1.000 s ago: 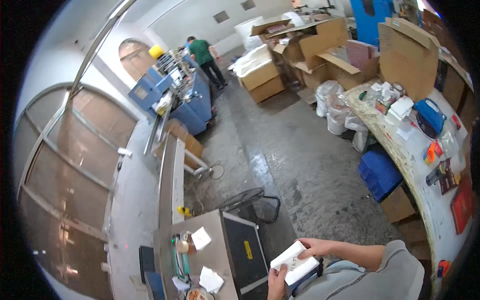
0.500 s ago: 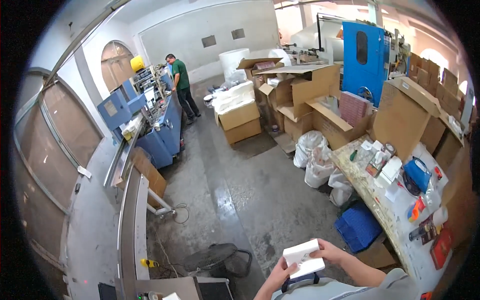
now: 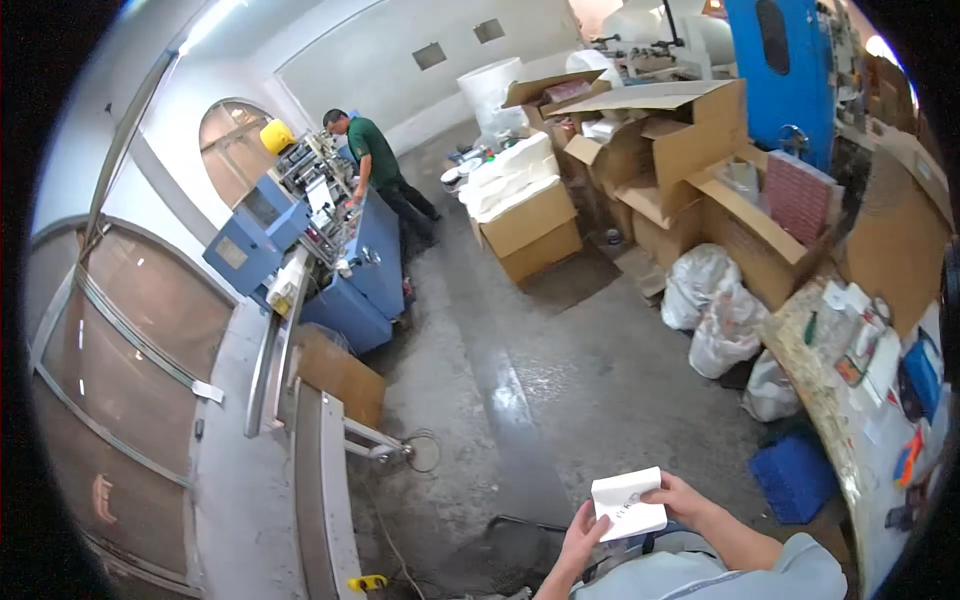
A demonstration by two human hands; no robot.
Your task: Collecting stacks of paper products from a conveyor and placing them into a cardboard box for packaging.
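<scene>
Close in front of my body, at the lower right of the head view, I hold a stack of white paper napkins (image 3: 622,492) with dark print on its upper face. My left hand (image 3: 580,538) grips its near left corner, the thumb lying over the edge. On the other side, my right hand (image 3: 685,499) is closed around the right edge, with its thumb on the printed face. The fingers beneath the stack are mostly hidden.
A blue machine (image 3: 365,265) stands at the left with a person in green (image 3: 370,150) bent over it. Cardboard boxes (image 3: 540,235), white plastic bags (image 3: 722,330), a blue crate (image 3: 793,478) and a cluttered table (image 3: 800,325) line the right. A metal rail (image 3: 310,480) runs along the near left.
My view has swung to the left, so the room appears shifted right. The napkin stack is now tipped so its printed face shows more fully; both hands still hold it.
</scene>
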